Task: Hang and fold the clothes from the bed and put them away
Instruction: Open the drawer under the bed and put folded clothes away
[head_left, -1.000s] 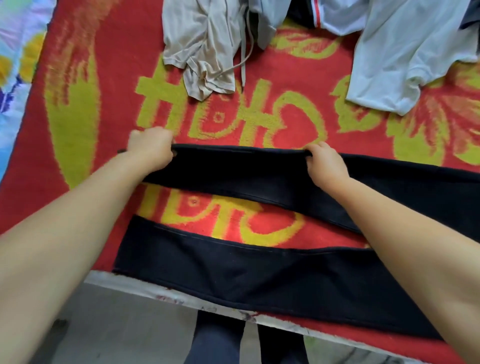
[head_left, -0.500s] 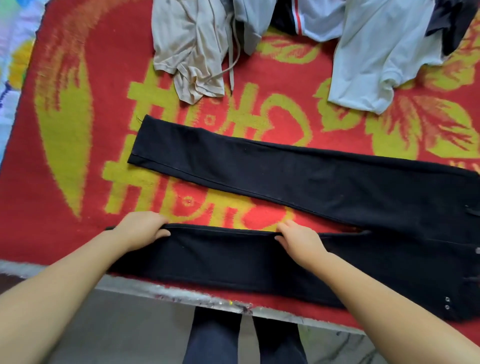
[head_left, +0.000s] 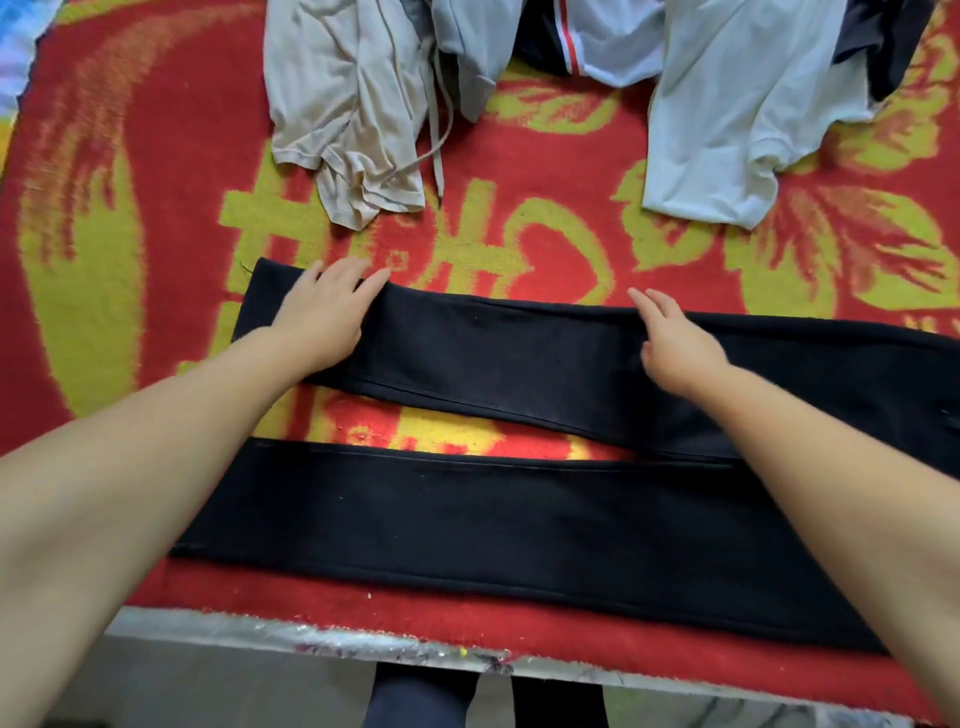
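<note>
Black trousers (head_left: 509, 525) lie flat on the red and yellow blanket (head_left: 156, 208), legs stretched to the left with a gap between them. On the far leg near its cuff my left hand (head_left: 324, 306) rests flat, fingers straight. My right hand (head_left: 675, 338) lies on the same far leg further right, its fingers extended toward that leg's far edge. Neither hand grips the cloth. The near leg lies untouched along the bed's front edge.
A beige garment with a drawstring (head_left: 348, 114) is heaped at the back. A pale blue shirt (head_left: 737, 119) and a dark striped piece (head_left: 545, 41) lie back right. The bed's front edge (head_left: 363, 639) runs below, with the floor and my legs beyond it.
Both hands left the near trouser leg and moved up to the far leg, where they now lie flat. One second ago they held the far leg's upper edge with curled fingers.
</note>
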